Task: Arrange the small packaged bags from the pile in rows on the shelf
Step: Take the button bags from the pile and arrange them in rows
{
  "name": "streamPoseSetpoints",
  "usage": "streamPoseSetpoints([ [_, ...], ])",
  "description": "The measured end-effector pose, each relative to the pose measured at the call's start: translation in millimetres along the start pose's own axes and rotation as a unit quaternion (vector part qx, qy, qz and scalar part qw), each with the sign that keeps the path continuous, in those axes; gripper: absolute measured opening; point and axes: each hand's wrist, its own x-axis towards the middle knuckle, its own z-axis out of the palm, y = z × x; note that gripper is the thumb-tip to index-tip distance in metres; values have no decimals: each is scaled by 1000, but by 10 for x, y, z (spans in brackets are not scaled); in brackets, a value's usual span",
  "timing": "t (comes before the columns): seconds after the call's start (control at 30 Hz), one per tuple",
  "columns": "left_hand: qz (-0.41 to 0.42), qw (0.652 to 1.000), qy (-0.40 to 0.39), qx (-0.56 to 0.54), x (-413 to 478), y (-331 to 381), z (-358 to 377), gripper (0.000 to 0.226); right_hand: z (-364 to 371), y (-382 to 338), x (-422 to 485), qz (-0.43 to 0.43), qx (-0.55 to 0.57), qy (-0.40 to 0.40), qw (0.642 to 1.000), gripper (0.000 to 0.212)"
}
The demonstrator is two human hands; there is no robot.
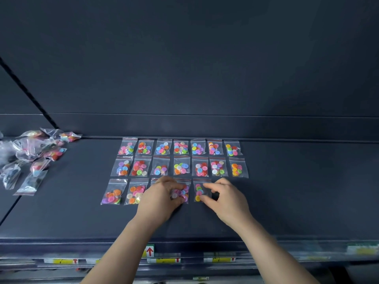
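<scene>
Small clear bags of coloured buttons lie in rows on the dark shelf [287,201]. The back row [180,147] and the middle row [181,167] are each several bags wide. In the front row, two bags [123,192] lie at the left. My left hand [162,193] covers a third bag and pinches a fourth bag [182,193] between its fingers. My right hand [223,196] pinches the right edge of the fifth bag [198,192]. A loose pile of bags [30,154] sits at the far left of the shelf.
The shelf's back wall [205,126] rises just behind the back row. Price labels [164,260] run along the shelf's front edge. A seam between shelf panels [10,208] runs diagonally at the left.
</scene>
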Motion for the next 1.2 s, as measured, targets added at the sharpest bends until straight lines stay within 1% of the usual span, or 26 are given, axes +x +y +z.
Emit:
streamPoseSetpoints([
  [0.13, -1, 1000, 1, -4, -3, -3, -2, 33, 0, 14, 0, 2, 6, 1, 1000, 44],
  [0.27, -20, 1000, -4, -20, -7, 27, -26, 30, -11, 19, -1, 6, 26, -3, 1000, 44],
  [0.3, -30, 999, 2, -40, -16, 51, -45, 29, -22, 22, -3, 10, 44, -3, 999, 42],
  [0.33, -45, 995, 12, -88, -30, 85, -73, 29, -40, 32, -8, 16, 71, -1, 997, 41],
  [0.37, -66, 983, 22, -169, -48, 134, -111, 28, -70, 37, -14, 23, 102, 1, 995, 38],
  [0.4, -96, 958, 22, -270, -63, 184, -151, 29, -107, 42, -22, 30, 134, 0, 991, 36],
  [0.43, -127, 922, 10, -366, -72, 242, -201, 28, -151, 32, -28, 38, 168, -3, 985, 32],
  [0.5, -165, 841, -26, -514, -58, 333, -276, 26, -248, -13, -34, 57, 250, -14, 966, 25],
  [0.53, -164, 803, -38, -571, -45, 363, -288, 28, -294, -45, -37, 65, 292, -21, 954, 20],
  [0.57, -159, 777, -43, -607, -31, 392, -292, 30, -343, -83, -41, 73, 331, -30, 940, 15],
  [0.63, -144, 759, -44, -633, -8, 448, -271, 31, -438, -152, -59, 80, 383, -68, 918, 9],
  [0.73, -110, 741, -50, -661, -9, 558, -212, 26, -484, -223, -80, 52, 396, -126, 908, 15],
  [0.77, -103, 737, -54, -666, -15, 599, -190, 25, -477, -249, -80, 43, 402, -130, 905, 15],
  [0.83, -98, 739, -57, -665, -17, 647, -133, 23, -464, -268, -73, 37, 396, -108, 911, 10],
  [0.93, -100, 769, -33, -630, -12, 651, -64, 22, -490, -195, -54, 46, 373, -61, 925, 7],
  [1.03, -103, 795, -8, -597, -19, 636, -39, 24, -549, -82, -28, 64, 401, -30, 913, 4],
  [1.13, -101, 812, -23, -574, -39, 649, -10, 21, -568, -29, -5, 72, 411, -13, 909, 5],
  [1.2, -94, 830, -48, -547, -45, 663, 8, 28, -572, -21, 10, 70, 416, -15, 907, 6],
])
